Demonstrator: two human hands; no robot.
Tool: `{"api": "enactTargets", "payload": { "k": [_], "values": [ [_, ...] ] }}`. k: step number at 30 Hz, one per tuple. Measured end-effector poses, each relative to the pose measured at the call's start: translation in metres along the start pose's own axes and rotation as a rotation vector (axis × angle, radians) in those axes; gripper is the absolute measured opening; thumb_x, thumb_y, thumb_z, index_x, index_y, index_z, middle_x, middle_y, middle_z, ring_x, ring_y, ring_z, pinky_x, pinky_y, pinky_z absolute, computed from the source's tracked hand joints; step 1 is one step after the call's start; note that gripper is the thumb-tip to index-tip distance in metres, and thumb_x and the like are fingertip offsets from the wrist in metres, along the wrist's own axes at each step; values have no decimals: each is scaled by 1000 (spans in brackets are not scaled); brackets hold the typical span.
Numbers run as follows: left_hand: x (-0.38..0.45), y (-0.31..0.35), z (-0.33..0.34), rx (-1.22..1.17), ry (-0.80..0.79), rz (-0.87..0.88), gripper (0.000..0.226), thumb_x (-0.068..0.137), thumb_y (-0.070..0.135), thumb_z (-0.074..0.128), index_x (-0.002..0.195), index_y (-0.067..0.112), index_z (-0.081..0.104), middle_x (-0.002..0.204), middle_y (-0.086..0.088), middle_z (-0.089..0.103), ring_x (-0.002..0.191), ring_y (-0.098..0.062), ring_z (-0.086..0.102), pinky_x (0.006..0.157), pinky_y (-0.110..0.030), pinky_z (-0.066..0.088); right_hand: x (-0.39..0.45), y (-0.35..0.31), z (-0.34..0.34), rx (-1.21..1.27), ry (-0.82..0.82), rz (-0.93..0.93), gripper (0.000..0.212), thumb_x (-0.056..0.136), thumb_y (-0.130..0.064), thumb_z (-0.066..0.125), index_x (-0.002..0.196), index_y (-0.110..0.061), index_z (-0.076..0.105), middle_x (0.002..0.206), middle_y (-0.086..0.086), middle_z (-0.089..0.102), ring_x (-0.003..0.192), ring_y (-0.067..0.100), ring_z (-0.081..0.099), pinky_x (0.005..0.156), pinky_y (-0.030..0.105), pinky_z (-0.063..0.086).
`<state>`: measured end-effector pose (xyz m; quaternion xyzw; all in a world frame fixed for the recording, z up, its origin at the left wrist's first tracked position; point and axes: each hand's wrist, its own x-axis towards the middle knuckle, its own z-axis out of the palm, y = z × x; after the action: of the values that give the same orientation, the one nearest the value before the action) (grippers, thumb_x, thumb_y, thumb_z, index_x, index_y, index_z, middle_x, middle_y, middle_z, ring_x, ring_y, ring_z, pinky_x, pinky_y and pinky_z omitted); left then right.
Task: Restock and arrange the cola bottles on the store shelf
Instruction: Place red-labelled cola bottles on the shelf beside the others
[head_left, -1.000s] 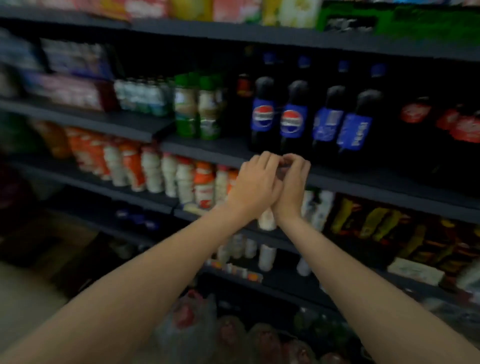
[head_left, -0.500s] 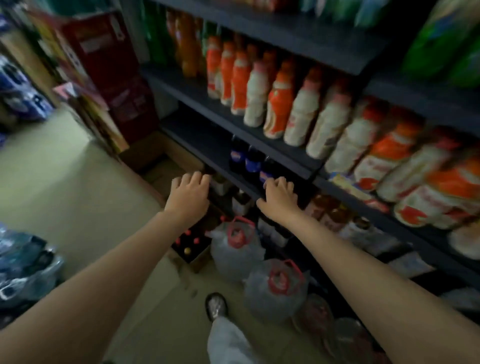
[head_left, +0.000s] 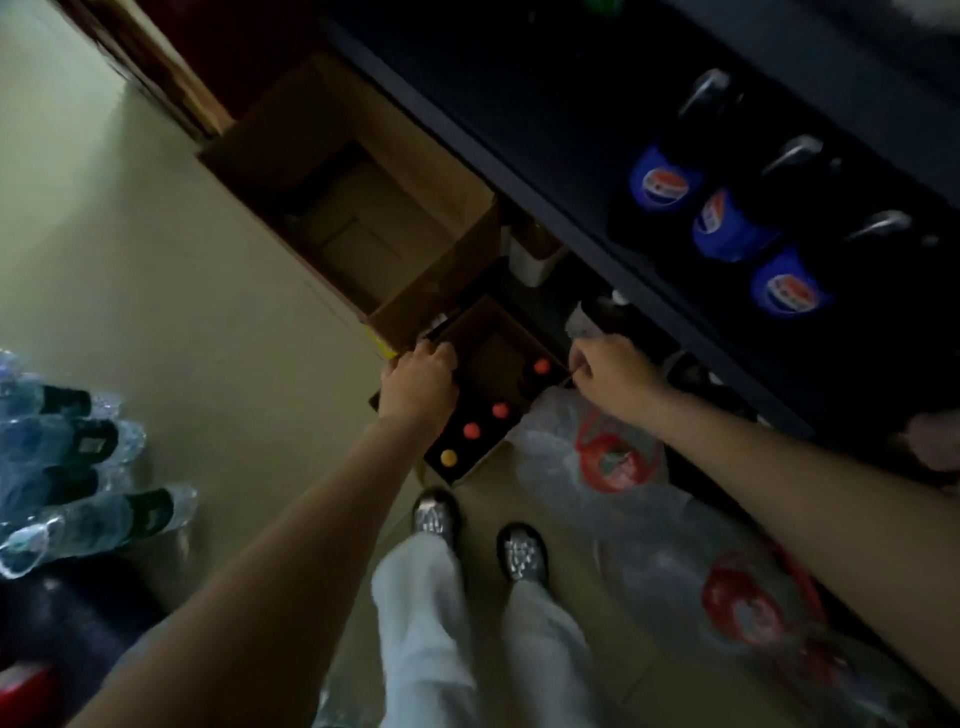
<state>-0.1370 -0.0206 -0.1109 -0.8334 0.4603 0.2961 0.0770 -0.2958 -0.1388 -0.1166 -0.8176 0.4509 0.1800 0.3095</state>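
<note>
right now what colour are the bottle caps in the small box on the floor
Three red caps and one yellow cap, seen in the head view inside the small box.

Small dark cardboard box of red-capped bottles (head_left: 485, 400) on the pale floor (head_left: 156, 270), large open brown cardboard carton (head_left: 358, 208) behind it, blue-labelled cola bottles (head_left: 727, 228) on the dark shelf (head_left: 519, 156) to the right, clear plastic water jugs (head_left: 613, 467) beside the box's right edge.

Between the left hand (head_left: 418, 382) and right hand (head_left: 613, 374) the small carton (head_left: 493, 364) lies open from above, hemmed by the big box (head_left: 363, 208) beyond, water jugs (head_left: 608, 462) rightward.
</note>
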Motion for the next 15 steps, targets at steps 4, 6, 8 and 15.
{"api": "enactTargets", "payload": {
  "k": [4,6,8,15],
  "values": [
    [52,10,47,-14,-93,136,38,92,16,47,130,16,42,129,-11,44,117,-33,50,98,-43,41,60,15,26,-28,-98,87,28,92,-16,52,115,-1,53,115,18,59,110,31,54,90,35,44],
    [80,10,73,-22,-117,165,42,93,16,49,133,16,39,133,-11,41,119,-33,48,96,-39,42,97,24,50,-59,-171,77,31,92,-17,52,118,0,48,116,19,57,109,31,54,87,34,43],
    [113,4,103,-15,-156,171,45,92,17,50,135,16,36,136,-12,38,122,-32,46,97,-38,42,136,33,82,-145,-250,29,28,91,-14,51,116,-1,47,116,21,56,103,31,56,75,32,42],
    [210,3,227,28,-446,171,61,89,29,56,142,16,29,144,-17,30,128,-37,40,104,-43,40,245,69,173,-522,-346,-17,45,91,-13,55,133,-7,40,126,17,50,109,31,56,71,31,42]
  ]
}}
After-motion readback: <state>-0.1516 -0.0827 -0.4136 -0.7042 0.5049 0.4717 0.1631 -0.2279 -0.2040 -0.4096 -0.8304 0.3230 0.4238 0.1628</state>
